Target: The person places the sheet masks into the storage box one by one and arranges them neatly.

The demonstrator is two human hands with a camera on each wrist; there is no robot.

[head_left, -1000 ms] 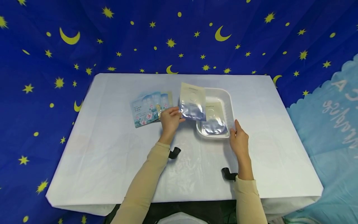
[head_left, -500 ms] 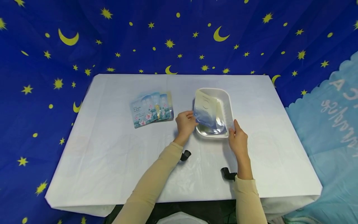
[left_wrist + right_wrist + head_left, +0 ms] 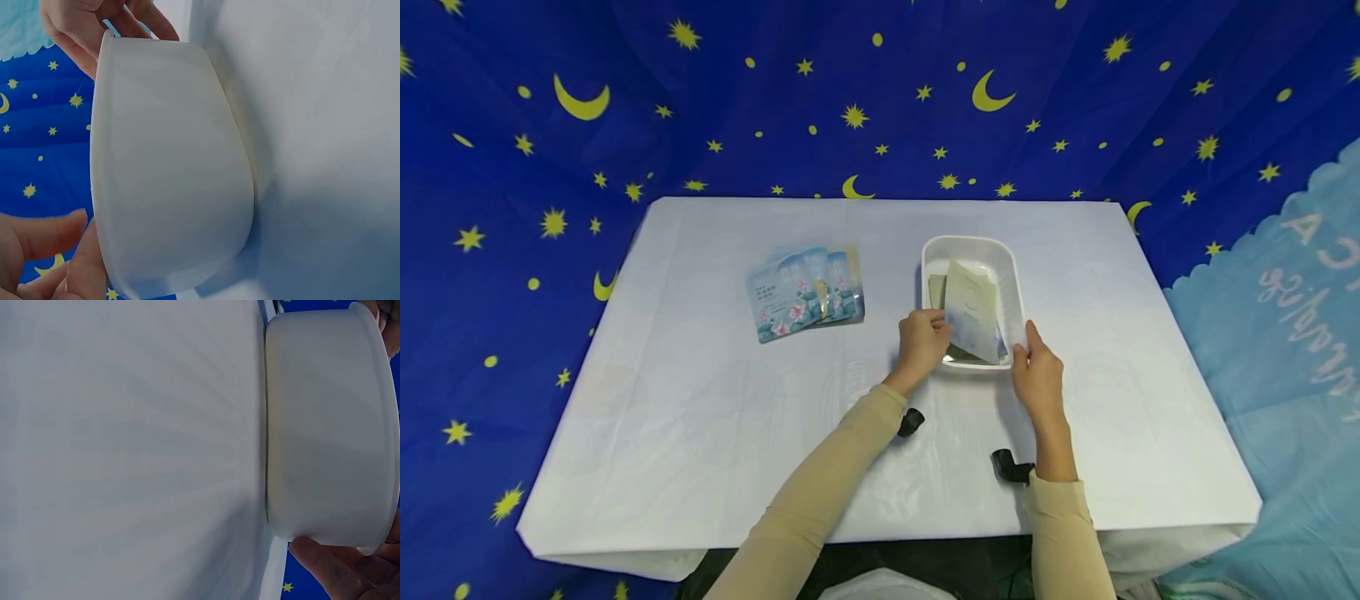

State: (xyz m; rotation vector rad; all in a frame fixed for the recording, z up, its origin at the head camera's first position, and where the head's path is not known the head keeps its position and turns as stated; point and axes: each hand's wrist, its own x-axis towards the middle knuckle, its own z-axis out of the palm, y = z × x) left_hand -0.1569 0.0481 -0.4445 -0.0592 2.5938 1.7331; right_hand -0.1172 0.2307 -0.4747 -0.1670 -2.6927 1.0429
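Packet (image 3: 973, 310) shifted rightward over tray (image 3: 973, 241); head view only.

White-sheeted rectangular bench (image 3: 700, 442) before a deep-blue fabric backdrop (image 3: 880, 87) printed with yellow stars and moons.
At right is a pale-blue, scallop-edged section (image 3: 1240, 333) with white lettering (image 3: 1327, 360), seemingly mirrored, too slanted to read surely; soft light glints on the bench.

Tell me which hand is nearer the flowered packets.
Left. The left hand is to the right of the flowered packets, at the left side of the tray; the right hand is farther right, at the opposite side.
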